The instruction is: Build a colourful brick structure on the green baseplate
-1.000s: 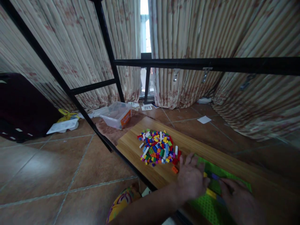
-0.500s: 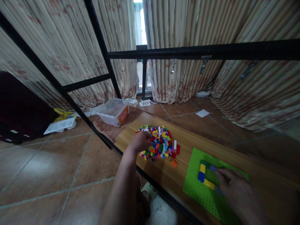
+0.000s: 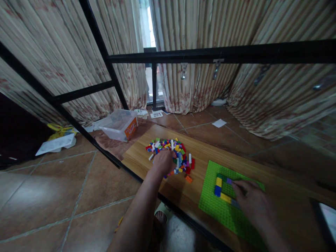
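Observation:
My left hand (image 3: pixel 163 161) reaches into a heap of mixed toy building bricks (image 3: pixel 181 154). Its fingertips point down among them, and whether they grip one is hidden. On the green baseplate (image 3: pixel 210 194), my right hand (image 3: pixel 252 201) has thumb and forefinger closed at a purple brick (image 3: pixel 229 181). That brick sits at the end of a partial outline of bricks: a dark green brick (image 3: pixel 222 177), a yellow brick (image 3: pixel 218 182), a blue brick (image 3: pixel 217 191) and another yellow brick (image 3: pixel 225 198). A greyish-blue brick (image 3: pixel 235 203) lies partly under my right hand.
The wooden bench top (image 3: pixel 202 147) carries heap and baseplate. Near the heap lies a loose orange brick (image 3: pixel 188 179). A clear plastic box (image 3: pixel 115 127) stands on the floor beyond the left end. A black metal rail (image 3: pixel 183 56) crosses above. A dark-framed device (image 3: pixel 324 220) shows at the right edge.
My left hand has moved right and nearer within the heap, uncovering bricks on its left side. My right hand stays at the purple brick. The view has shifted slightly to the right.

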The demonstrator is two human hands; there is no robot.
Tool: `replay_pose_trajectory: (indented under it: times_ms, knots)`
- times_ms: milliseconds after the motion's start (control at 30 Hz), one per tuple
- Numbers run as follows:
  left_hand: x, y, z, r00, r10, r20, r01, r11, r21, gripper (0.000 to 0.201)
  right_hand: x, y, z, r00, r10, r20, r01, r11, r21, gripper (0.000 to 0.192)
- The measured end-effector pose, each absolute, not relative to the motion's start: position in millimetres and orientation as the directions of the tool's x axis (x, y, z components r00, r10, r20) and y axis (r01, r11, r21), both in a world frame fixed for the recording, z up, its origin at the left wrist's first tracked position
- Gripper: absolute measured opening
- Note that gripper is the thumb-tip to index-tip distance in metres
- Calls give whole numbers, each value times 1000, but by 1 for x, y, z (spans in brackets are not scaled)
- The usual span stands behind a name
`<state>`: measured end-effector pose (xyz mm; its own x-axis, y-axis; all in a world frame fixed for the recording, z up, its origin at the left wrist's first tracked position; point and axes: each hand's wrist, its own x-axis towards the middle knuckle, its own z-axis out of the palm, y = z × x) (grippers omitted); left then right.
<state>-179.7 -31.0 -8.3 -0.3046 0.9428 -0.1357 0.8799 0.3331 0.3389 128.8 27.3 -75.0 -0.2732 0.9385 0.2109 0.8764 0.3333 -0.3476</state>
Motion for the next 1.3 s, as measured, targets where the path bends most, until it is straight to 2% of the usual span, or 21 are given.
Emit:
replay_pose_trajectory:
  times_ms: [167,267,400,533,633,800,900,1067,1300]
  knots:
    - [-178,-26,-9,-352,930,-107,867,368,336,26,127,24,-71,-273,938,215,864,338,-374,35]
    - [-181,-26,-6,-370,927,-56,849,362,385,21,124,23,-67,-255,946,202,872,315,-375,35]
    - [-181,-25,-1,-327,945,-14,765,273,584,14,120,21,-58,-169,965,200,869,241,-431,35]
    - [-159,-18,-5,-229,971,68,547,71,834,19,118,21,-45,15,968,251,788,143,-599,39]
    - [-130,-11,-14,-148,985,87,384,-24,923,24,116,20,-40,74,952,298,697,164,-698,41]
    - [-86,-4,-31,-54,994,91,254,-75,964,21,116,23,-40,121,941,316,562,197,-803,39]
    - [-68,-3,-40,-16,998,64,217,-59,975,22,121,25,-36,174,950,259,507,139,-851,38]
    - [-44,-2,-48,14,998,58,255,-59,965,24,134,28,-29,226,959,170,509,32,-860,39]
    - [-26,7,-51,21,992,125,261,-126,957,19,144,29,-39,-104,995,6,538,61,-841,41]
